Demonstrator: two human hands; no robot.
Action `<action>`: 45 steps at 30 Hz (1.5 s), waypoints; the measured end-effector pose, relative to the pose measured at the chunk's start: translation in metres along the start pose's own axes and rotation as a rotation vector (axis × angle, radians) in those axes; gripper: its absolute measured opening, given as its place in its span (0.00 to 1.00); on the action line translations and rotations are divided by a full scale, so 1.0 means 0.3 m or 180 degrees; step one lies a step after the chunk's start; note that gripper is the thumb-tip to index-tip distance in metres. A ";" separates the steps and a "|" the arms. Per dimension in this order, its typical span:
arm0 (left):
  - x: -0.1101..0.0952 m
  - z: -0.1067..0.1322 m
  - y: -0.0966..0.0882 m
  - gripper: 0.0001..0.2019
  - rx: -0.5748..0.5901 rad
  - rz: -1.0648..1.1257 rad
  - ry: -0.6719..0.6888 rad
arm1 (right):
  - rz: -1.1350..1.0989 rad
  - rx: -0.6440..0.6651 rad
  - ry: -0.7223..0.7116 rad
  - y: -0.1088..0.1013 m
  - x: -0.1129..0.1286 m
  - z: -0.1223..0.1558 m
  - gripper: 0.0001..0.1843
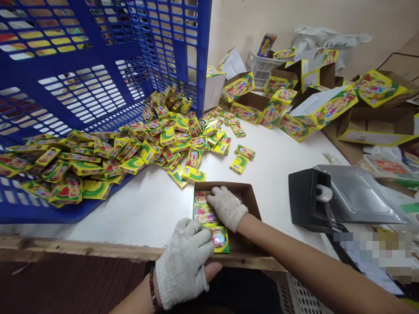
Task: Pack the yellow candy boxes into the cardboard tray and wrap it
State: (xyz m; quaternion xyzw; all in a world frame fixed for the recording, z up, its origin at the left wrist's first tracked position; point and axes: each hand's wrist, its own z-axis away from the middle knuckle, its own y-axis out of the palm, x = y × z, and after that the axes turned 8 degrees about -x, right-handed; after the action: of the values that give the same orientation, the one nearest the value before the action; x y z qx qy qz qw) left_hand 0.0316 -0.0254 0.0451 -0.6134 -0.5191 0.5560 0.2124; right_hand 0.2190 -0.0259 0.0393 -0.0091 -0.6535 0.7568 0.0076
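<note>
A small brown cardboard box (pixel 250 194) sits at the near edge of the white table (pixel 278 161). Inside it lie yellow-green candy packets (pixel 203 208) in a row. My right hand (pixel 226 207), in a white knit glove, rests inside the box with its fingers pressing down on the packets. My left hand (pixel 183 261), also gloved, curls around the near left side of the box, fingers touching the nearest packet (pixel 221 239). A big heap of the same packets (pixel 137 146) spills from a tipped blue plastic crate (pixel 98 65) just beyond the box.
Open yellow printed cartons (pixel 296 109) crowd the far right of the table, with a white basket (pixel 262 67) behind them. A black device with a clear lid (pixel 340 198) stands to the right of the box. A wooden strip (pixel 81 249) edges the table front.
</note>
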 end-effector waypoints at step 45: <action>0.450 -0.341 -0.059 0.11 -0.0195 -0.0747 -0.0940 | -0.1687 0.0973 0.0530 -0.097 -0.024 0.138 0.06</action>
State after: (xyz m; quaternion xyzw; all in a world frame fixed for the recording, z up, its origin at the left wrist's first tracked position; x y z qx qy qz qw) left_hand 0.0956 0.1314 0.0275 -0.4666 -0.6293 0.5954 0.1785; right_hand 0.2251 -0.0629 0.0743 0.1009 -0.5090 0.8146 0.2592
